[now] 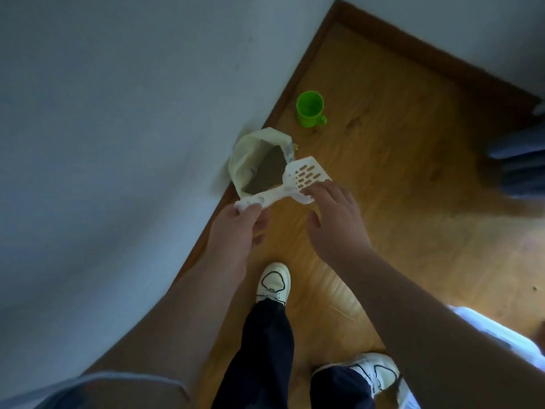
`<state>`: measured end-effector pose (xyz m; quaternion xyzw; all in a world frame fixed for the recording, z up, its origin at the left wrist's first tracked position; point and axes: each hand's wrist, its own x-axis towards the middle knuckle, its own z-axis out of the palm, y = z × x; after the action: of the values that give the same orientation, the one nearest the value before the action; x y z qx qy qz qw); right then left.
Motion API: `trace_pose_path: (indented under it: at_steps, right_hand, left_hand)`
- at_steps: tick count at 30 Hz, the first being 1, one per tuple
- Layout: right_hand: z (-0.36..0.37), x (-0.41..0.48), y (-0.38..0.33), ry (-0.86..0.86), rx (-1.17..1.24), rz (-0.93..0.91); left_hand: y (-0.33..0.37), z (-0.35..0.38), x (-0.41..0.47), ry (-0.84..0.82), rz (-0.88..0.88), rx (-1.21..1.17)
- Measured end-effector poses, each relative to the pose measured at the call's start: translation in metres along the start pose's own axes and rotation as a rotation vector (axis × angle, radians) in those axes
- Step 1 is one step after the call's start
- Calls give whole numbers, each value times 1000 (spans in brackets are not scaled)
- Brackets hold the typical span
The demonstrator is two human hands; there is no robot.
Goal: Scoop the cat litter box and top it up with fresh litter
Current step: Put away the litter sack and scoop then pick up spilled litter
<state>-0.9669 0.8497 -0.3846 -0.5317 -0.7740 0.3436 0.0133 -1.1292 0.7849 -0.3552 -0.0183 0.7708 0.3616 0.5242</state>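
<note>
Fingers [250, 212] of the left hand [236, 228] are curled tight, pinching the handle end of a white plastic slotted scoop [306, 175] together with a crumpled scrap of white material; whether that scrap is tissue or bag edge I cannot tell. Right hand [336, 219] fingers are nearly straight and spread, with the tips touching the near rim of the scoop's slotted head and the thumb held apart, gripping nothing.

The scoop hangs roughly level, its handle crossing the mouth of an open pale plastic litter bag [250, 149] that leans against the white wall [118, 143], with grey litter [265, 172] showing inside. A bright green plastic cup [309, 109] stands upright on the wooden floor [413, 202], well beyond the bag. No litter box is clearly in view.

The step looks like wiping or steadying the scoop over the bag. To do it well, keep the head above the bag's mouth so loose grains fall inside, support the rim lightly, and avoid tipping the bag with the handle.
</note>
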Motion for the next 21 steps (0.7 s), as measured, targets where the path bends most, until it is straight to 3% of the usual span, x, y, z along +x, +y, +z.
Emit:
trace_pose_path:
  at_steps: [7,13,15,18,21]
  right_hand:
    - [18,33,-31,-95,72,176]
    - [6,20,-4,-119,-29,239]
    - [1,11,12,-141,-57,268]
    - [-7,-8,34,-155,-58,329]
    - [-17,-31,51,-141,-39,390]
  left_hand:
    - [9,-14,55,164,-133,-51]
    - [14,-8,96,37,-278,-20]
    - [12,-4,90,73,-176,259]
    - [-1,3,54,-50,234,814]
    - [-18,11,8,-139,594,1206]
